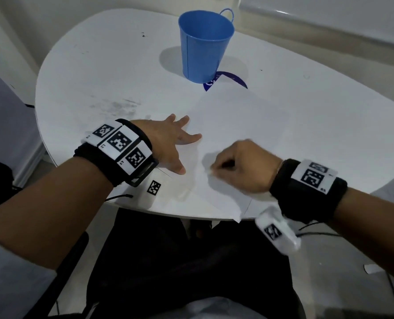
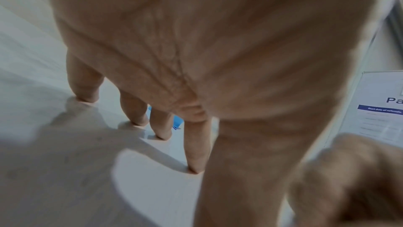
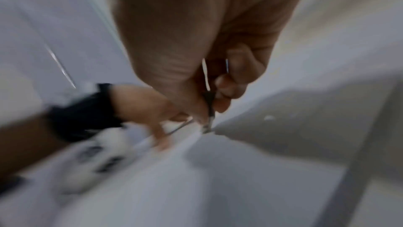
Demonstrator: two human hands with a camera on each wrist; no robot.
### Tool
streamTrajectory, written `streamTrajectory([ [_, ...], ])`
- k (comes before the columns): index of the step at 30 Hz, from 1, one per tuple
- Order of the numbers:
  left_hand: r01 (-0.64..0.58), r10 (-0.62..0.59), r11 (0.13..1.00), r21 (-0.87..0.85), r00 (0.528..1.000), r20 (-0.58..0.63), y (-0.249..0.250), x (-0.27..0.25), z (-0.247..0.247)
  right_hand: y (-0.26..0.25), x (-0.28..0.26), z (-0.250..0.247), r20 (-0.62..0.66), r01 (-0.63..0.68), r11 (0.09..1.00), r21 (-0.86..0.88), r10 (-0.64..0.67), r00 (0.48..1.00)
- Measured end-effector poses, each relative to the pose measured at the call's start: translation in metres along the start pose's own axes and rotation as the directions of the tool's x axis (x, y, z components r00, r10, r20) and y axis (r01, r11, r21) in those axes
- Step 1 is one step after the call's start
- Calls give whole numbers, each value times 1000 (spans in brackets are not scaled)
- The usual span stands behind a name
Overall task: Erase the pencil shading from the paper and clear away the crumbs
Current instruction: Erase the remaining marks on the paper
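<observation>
My left hand (image 1: 168,141) lies flat, pinning the paper (image 1: 237,125); my right hand (image 1: 239,166), fingers curled, seemingly pinches an eraser, mid-rub; crumbs come next, I judge.

Blue cup (image 1: 205,44), white paper (image 1: 237,125), white table (image 1: 99,72), black-and-white checkered wristbands (image 1: 120,146).

Blue cup (image 1: 205,46) upright near the tabletop's (image 1: 99,72) far edge, bare tabletop along left and right edges, paper (image 1: 237,125) flat toward the near edge
</observation>
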State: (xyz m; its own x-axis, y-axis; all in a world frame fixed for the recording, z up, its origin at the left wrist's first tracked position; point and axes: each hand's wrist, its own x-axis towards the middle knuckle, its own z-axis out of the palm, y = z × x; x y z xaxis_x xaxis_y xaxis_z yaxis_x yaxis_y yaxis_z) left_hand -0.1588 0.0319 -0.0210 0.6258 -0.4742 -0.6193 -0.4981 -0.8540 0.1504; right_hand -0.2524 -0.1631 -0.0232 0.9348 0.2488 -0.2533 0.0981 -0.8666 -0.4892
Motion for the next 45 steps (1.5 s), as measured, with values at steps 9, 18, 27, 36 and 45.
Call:
streamTrajectory([
  [9, 3, -2, 1000, -31, 1000, 8, 1, -1, -1, 5, -4, 2, -17, -4, 1000, 2, 4, 1000],
  [18, 3, -4, 996, -94, 1000, -10, -1, 0, 1, 7, -1, -1, -28, -29, 1000, -4, 29, 999],
  [27, 0, 0, 996, -86, 1000, -5, 0, -2, -1, 12, 0, -8, -62, -67, 997, -40, 64, 996],
  [36, 22, -21, 997, -71, 1000, 4, -2, -7, -5, 11, -14, 0, -18, -22, 995, -95, 21, 1000],
  [45, 29, -30, 996, -84, 1000, -9, -1, -9, -5, 16, -24, -2, -6, 15, 993, -121, -15, 1000],
])
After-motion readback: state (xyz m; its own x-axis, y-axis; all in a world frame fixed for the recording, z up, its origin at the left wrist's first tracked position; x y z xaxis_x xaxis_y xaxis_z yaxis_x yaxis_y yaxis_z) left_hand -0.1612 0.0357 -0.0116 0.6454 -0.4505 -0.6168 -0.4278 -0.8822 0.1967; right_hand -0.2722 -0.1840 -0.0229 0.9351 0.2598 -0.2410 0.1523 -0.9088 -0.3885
